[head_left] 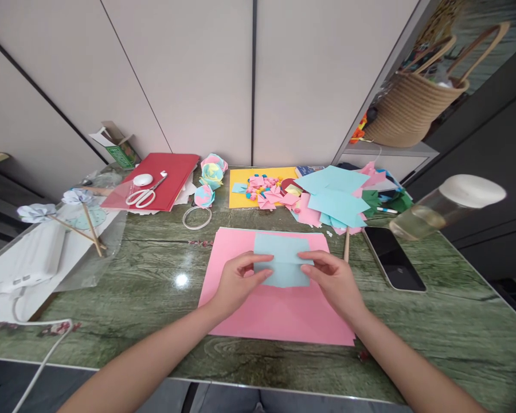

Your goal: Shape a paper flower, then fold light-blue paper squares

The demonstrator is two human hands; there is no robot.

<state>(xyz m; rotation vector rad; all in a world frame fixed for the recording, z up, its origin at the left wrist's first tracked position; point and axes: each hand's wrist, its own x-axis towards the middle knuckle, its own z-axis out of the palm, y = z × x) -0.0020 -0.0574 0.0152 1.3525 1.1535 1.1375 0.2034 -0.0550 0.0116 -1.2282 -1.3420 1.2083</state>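
Note:
Both hands hold a light blue square of paper with a horizontal crease across its middle. My left hand pinches its left edge between thumb and fingers. On the opposite edge, my right hand grips the paper the same way. Beneath them lies a stack of pink paper sheets on the green marbled table. Whether the blue square touches the stack is hard to tell.
Behind are cut blue paper pieces, a yellow sheet with small folded bits, and folded paper balls. Scissors rest on a red folder. A phone and bottle stand right; a power strip lies left.

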